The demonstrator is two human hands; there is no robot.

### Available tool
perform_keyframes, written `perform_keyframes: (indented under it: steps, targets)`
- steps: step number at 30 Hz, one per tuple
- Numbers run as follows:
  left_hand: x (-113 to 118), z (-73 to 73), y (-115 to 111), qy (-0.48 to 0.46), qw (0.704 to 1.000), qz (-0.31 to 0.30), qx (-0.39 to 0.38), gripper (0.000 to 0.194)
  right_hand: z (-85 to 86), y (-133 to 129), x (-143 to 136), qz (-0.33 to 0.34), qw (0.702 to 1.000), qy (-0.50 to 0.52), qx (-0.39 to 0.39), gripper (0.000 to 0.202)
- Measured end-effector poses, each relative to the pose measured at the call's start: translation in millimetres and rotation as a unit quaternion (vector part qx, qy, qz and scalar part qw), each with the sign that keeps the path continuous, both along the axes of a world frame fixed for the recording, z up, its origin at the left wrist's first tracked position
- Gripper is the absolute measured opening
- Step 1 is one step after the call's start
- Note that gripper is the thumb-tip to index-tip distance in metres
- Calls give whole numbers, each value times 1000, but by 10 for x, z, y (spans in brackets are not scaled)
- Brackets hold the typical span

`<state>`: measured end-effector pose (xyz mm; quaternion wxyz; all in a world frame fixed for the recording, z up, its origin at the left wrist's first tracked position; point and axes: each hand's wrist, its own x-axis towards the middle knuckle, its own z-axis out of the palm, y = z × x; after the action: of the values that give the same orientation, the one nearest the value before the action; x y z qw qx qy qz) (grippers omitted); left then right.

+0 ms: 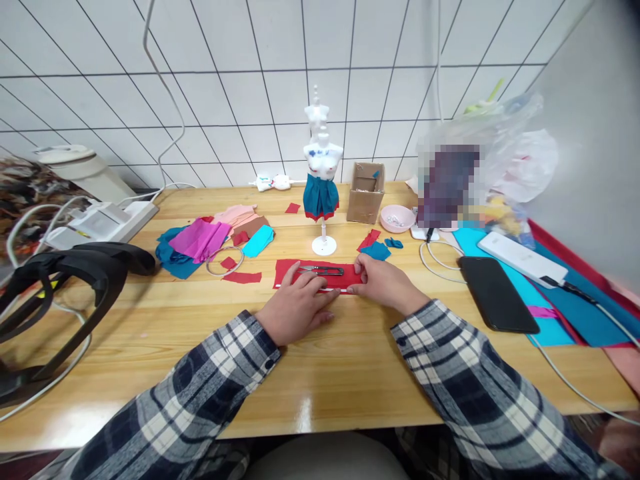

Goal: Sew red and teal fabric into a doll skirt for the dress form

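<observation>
A red cloth strip (284, 270) lies flat on the wooden table, with a white line along its near edge. Small black thread snips (327, 271) rest on the cloth. My left hand (295, 305) lies on the cloth's left and middle part, fingers spread. At the cloth's right end my right hand (383, 281) pinches the edge between thumb and fingers. Just behind the cloth stands a small white mannequin (323, 160) wearing a teal skirt (321, 197) with a red hem.
Cloth scraps (200, 240) and a hoop (210, 272) lie left, beyond a black headset frame (75, 313). A cardboard box (366, 200), pink bowl (398, 219), black phone (497, 293), power bank (523, 257) and cables are right. A tiled wall closes the back.
</observation>
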<state>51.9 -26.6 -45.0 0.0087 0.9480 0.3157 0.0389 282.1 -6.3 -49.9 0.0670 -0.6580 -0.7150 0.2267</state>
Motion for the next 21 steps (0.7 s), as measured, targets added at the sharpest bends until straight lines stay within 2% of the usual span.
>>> perform_keyframes:
  steps: [8, 11, 13, 15, 17, 19, 21]
  targets:
    - [16, -20, -29, -10, 1000, 17, -18, 43, 11, 7, 90, 27, 999, -30, 21, 31]
    - [-15, -13, 18, -44, 997, 21, -54, 49, 27, 31, 142, 43, 998, 46, 26, 30]
    - [-108, 49, 106, -80, 993, 46, -68, 48, 55, 47, 173, 29, 993, 102, 55, 28]
    - [-305, 149, 242, -108, 987, 109, -39, 40, 91, 57, 188, 1, 987, 120, 103, 24]
    - [-612, 248, 397, -119, 973, 196, 16, 34, 123, 57, 188, -28, 983, 109, 145, 18]
    - [-980, 309, 529, -81, 957, 277, 35, 31, 143, 51, 177, -46, 979, 97, 173, 13]
    - [-1320, 321, 605, -7, 939, 345, -1, 27, 147, 40, 159, -47, 977, 94, 187, 10]
